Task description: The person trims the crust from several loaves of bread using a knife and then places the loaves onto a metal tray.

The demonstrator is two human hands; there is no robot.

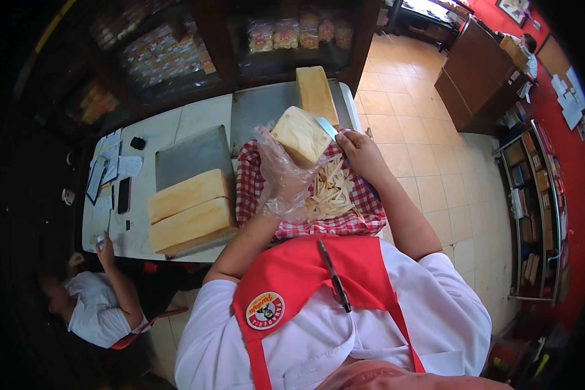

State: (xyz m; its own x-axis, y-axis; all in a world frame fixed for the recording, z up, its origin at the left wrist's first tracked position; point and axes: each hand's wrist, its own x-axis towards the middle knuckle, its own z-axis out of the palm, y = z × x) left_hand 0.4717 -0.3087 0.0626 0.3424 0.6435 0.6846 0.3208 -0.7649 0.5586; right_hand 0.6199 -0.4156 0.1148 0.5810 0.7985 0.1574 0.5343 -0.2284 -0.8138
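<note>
Bread loaf (pixel 299 133) up at 12 o'clock, gripped in my plastic-covered left hand (pixel 283 174); right hand (pixel 364 155) grips a knife (pixel 327 127) at its 3 o'clock side, maybe touching, kinda hard to tell.

- Dark, glass-fronted cabinets (pixel 216 39) lined the white table's (pixel 198 117) far edge.
- Pale tan floor tiles (pixel 416 159) stretched past its right edge, gleaming beyond the far right corner.
- A brown wooden counter (pixel 471 78) stood well beyond that corner.
- Farther right, papers (pixel 569 107) hung on a red wall (pixel 575 250) near a metal rack (pixel 557 214).
</note>
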